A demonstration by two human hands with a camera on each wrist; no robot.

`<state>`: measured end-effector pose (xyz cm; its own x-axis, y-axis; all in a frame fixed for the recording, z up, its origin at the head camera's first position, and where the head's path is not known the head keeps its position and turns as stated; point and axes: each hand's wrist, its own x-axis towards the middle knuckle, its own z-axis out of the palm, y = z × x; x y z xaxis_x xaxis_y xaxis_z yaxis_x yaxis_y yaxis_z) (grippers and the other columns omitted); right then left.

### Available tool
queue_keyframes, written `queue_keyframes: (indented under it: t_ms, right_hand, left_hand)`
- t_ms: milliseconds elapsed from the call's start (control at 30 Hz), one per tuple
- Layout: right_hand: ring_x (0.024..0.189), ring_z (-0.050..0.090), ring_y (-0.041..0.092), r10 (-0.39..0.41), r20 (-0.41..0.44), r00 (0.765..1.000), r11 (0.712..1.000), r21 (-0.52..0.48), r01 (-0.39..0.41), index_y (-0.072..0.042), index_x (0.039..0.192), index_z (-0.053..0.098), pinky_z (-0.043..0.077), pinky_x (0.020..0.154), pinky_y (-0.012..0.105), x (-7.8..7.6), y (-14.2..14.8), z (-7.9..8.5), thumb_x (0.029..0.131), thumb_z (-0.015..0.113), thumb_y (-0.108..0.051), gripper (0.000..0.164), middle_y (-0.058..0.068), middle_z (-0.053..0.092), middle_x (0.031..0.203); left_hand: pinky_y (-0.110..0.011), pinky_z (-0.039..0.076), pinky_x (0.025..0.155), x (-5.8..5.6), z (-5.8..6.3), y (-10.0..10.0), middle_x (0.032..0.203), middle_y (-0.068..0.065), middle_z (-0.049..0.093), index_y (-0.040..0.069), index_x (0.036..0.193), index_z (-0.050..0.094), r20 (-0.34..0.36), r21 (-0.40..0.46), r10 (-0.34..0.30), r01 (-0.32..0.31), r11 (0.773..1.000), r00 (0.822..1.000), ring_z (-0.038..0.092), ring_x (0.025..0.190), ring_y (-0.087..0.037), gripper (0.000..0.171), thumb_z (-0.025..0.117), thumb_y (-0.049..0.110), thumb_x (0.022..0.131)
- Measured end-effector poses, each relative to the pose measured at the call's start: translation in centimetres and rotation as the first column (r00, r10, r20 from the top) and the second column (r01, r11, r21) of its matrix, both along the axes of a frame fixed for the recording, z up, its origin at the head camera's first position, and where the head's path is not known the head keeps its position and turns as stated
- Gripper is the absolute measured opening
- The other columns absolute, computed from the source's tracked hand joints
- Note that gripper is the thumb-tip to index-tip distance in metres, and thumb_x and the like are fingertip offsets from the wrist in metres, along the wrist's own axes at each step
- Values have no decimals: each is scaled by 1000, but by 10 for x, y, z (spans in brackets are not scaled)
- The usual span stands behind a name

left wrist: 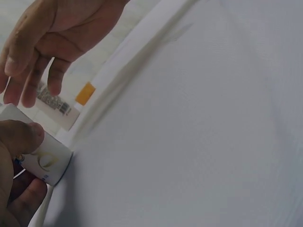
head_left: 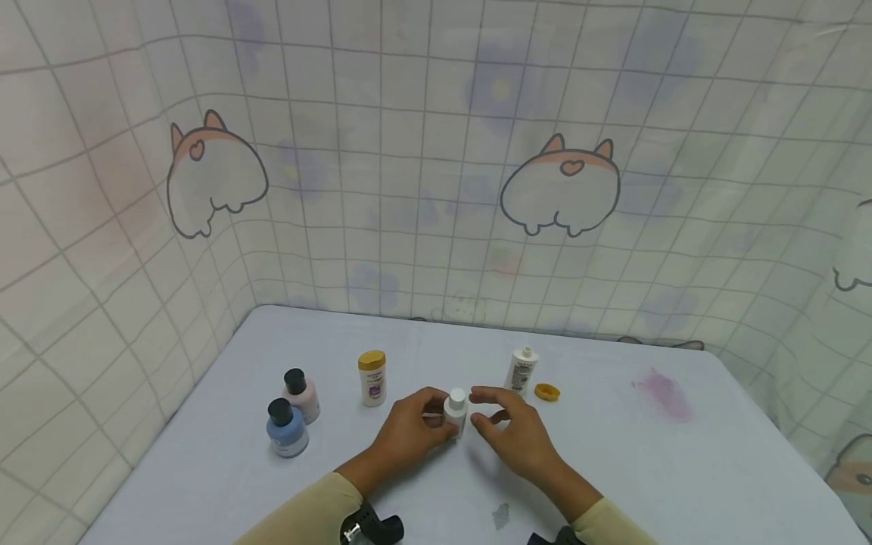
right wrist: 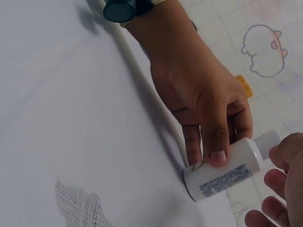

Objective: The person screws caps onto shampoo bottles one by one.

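A small white bottle point(head_left: 455, 418) with a white cap stands upright on the table, near the middle. My left hand point(head_left: 406, 430) grips its body from the left, thumb on the near side, as the right wrist view also shows. Printed text covers part of the bottle's side point(right wrist: 225, 179). To the right of the cap is my right hand point(head_left: 519, 437), its fingers spread and loosely bent. In the head view a small gap separates its fingertips from the cap. The left wrist view shows those fingers point(left wrist: 35, 80) hanging relaxed above the bottle, holding nothing.
Behind my right hand stands a white bottle point(head_left: 521, 371) with a narrow top, beside a yellow-orange cap point(head_left: 547, 391). A yellow-lidded white container point(head_left: 372, 382) is left of centre. Farther left are black-capped pink point(head_left: 308, 401) and blue point(head_left: 287, 435) bottles. A patterned curtain point(head_left: 422, 174) hangs behind.
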<state>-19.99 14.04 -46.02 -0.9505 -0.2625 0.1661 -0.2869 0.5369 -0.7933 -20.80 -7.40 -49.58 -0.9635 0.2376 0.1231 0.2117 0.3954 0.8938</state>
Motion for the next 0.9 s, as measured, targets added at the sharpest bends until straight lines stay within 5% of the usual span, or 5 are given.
queue_keyframes:
  t_ms: [900]
  right_hand:
    - [92, 66, 11, -73, 31, 997, 997, 24, 72, -21, 123, 70, 57, 77, 31, -3, 27, -3, 92, 78, -11, 33, -10, 70, 115]
  left_hand:
    - [-31, 57, 94, -15, 0, -14, 127, -10, 66, 7, 130, 61, -31, -49, 247, -248, 968, 969, 65, 118, -26, 47, 82, 10, 88]
